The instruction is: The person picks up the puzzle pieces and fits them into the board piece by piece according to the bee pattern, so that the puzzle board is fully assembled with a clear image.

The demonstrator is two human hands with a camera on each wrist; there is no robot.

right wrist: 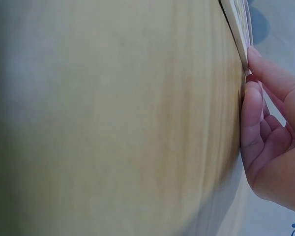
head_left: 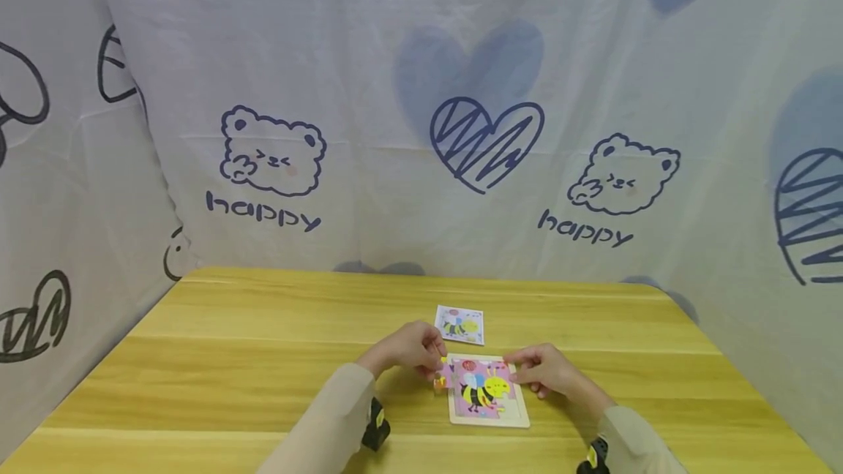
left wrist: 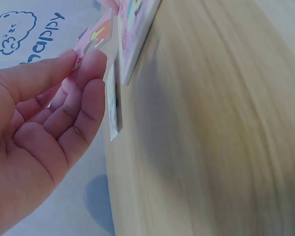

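Note:
My left hand (head_left: pixel 416 348) pinches a pink jigsaw piece (left wrist: pixel 97 33) with an orange and yellow print between thumb and fingers. The piece is raised above the table, by the left rim of a square wooden puzzle board (head_left: pixel 490 421), and overlaps it in the head view. The board lies flat and carries a bee picture (head_left: pixel 484 388) on pink; pale bare patches show at its lower right. On the board's right edge, my right hand (head_left: pixel 543 370) grips the rim, thumb on the frame and the other fingers curled beside it.
A square card (head_left: pixel 460 325) with a paler bee picture lies just behind the board. Everything rests on a yellow wood-grain table (head_left: pixel 263 357). A white cloth (head_left: pixel 382 189) with bears and hearts hangs behind the table and along both sides.

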